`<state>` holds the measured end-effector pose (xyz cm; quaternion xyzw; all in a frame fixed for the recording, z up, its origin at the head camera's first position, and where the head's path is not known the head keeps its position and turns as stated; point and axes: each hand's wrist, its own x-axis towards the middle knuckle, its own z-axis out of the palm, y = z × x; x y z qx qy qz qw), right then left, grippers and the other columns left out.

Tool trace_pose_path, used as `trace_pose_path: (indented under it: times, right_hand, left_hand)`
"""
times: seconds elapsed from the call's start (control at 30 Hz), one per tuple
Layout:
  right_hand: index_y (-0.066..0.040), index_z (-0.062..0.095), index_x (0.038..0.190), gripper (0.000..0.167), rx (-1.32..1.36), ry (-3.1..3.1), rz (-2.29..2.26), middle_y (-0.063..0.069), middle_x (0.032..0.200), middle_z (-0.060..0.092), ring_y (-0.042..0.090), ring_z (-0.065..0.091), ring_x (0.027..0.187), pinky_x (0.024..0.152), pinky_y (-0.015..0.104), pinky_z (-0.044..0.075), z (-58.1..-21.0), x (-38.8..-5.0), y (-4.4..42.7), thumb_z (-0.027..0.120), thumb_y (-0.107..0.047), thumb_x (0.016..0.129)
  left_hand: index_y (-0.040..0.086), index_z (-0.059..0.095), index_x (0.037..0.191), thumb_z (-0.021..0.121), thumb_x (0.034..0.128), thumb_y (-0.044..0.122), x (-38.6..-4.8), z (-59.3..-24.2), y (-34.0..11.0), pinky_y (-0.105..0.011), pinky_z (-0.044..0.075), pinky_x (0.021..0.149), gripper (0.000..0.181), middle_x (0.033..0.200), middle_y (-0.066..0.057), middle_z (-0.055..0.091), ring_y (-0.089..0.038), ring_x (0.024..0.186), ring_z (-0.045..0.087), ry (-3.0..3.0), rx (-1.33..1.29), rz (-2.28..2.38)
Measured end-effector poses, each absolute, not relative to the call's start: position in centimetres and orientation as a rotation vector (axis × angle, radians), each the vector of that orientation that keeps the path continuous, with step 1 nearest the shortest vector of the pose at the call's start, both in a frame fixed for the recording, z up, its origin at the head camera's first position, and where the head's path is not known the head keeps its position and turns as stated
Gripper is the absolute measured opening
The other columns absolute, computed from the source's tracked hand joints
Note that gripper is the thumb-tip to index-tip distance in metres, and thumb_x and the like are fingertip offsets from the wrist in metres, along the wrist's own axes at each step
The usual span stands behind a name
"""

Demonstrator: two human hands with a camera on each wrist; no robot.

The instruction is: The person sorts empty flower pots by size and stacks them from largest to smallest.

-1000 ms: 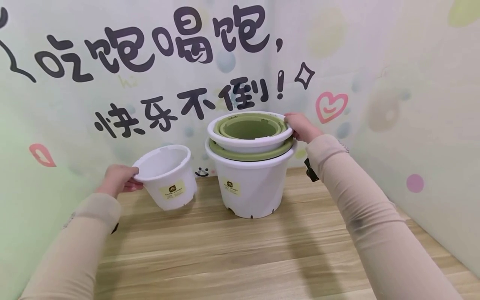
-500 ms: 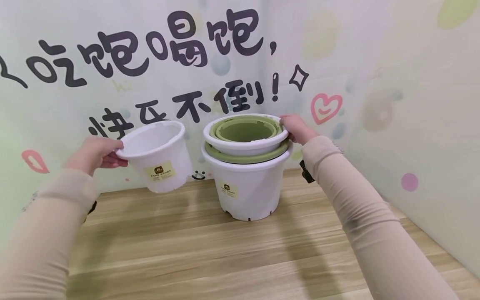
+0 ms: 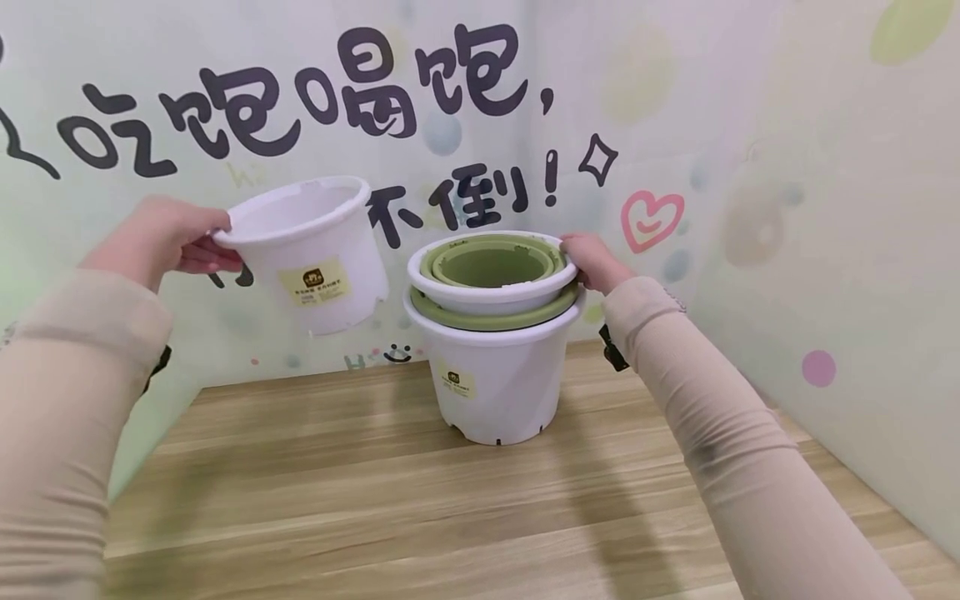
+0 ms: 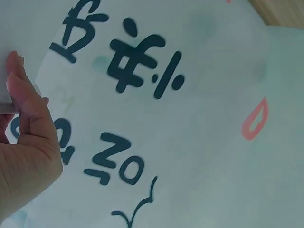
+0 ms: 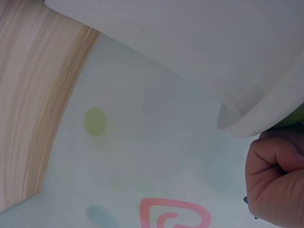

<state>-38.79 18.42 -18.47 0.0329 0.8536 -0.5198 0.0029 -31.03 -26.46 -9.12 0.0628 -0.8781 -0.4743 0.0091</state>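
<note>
My left hand (image 3: 168, 237) pinches the rim of a white plastic flowerpot (image 3: 337, 287) with a yellow label. That pot hangs in the air left of the stack, slightly tilted. On the table stands a large white pot (image 3: 498, 375), with green and white pots nested in it. Around the top of the stack runs a white rim (image 3: 487, 293), and a green pot (image 3: 491, 262) sits inside it. My right hand (image 3: 596, 260) grips this upper white rim at its right side. The right wrist view shows the curled right hand (image 5: 278, 175) beside the big pot's wall.
The stack rests on a wood-grain table (image 3: 360, 517). Behind it rises a pale backdrop (image 3: 660, 92) with large dark characters and pastel drawings. Another pale wall (image 3: 862, 275) borders the table on the right.
My left hand has lifted the white flowerpot up and to the left, away from the table and stack. The right hand stays on the upper rim, and the stack has kept its place.
</note>
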Motion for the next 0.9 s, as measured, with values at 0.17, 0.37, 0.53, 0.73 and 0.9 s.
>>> trace_pose_path:
  times: [0.17, 0.37, 0.53, 0.73, 0.9]
  right_hand:
    - [-0.015, 0.032, 0.143, 0.046, 0.118, 2.668, -1.635, 0.012, 0.126, 0.050, 0.007, 0.039, 0.049, 0.054, 0.019, 0.035, -18.6, -39.1, 18.4, 0.029, -0.020, 0.097]
    - [-0.015, 0.032, 0.143, 0.046, 0.128, 2.663, -1.643, 0.012, 0.124, 0.051, 0.007, 0.039, 0.049, 0.054, 0.020, 0.035, -18.6, -38.9, 18.5, 0.029, -0.020, 0.098]
    - [-0.015, 0.034, 0.142, 0.045, 0.132, 2.672, -1.653, 0.009, 0.110, 0.053, 0.006, 0.036, 0.047, 0.052, 0.019, 0.034, -18.7, -39.0, 18.4, 0.030, -0.019, 0.097]
    - [-0.013, 0.036, 0.141, 0.045, 0.104, 2.679, -1.665, 0.008, 0.106, 0.052, 0.006, 0.038, 0.049, 0.051, 0.018, 0.034, -18.7, -39.0, 18.2, 0.031, -0.019, 0.097]
    - [-0.012, 0.037, 0.140, 0.045, 0.108, 2.664, -1.704, 0.010, 0.113, 0.051, 0.006, 0.037, 0.047, 0.050, 0.018, 0.034, -18.7, -38.7, 18.3, 0.031, -0.016, 0.096]
  left_hand:
    - [0.000, 0.050, 0.085, 0.043, 0.0878, 0.010, -30.6, -6.1, -25.1, -0.028, 0.054, 0.056, 0.013, 0.051, -0.004, 0.062, -0.019, 0.052, 0.065, -2.690, 0.203, -1.487]
    - [0.004, 0.050, 0.087, 0.044, 0.0894, 0.012, -30.3, -2.9, -23.0, -0.028, 0.055, 0.059, 0.011, 0.051, -0.003, 0.062, -0.018, 0.054, 0.066, -2.679, 0.223, -1.450]
    - [0.003, 0.049, 0.091, 0.042, 0.0893, 0.011, -30.4, -1.7, -21.0, -0.027, 0.055, 0.058, 0.010, 0.049, -0.003, 0.061, -0.018, 0.051, 0.065, -2.610, 0.234, -1.509]
    - [0.005, 0.048, 0.106, 0.043, 0.0884, 0.008, -30.3, -1.5, -18.5, -0.028, 0.054, 0.055, 0.018, 0.045, -0.004, 0.060, -0.019, 0.048, 0.064, -2.439, 0.264, -1.645]
    - [0.007, 0.047, 0.113, 0.043, 0.0902, 0.010, -30.5, -2.0, -16.0, -0.027, 0.054, 0.052, 0.023, 0.042, -0.004, 0.058, -0.018, 0.045, 0.062, -2.331, 0.276, -1.715]
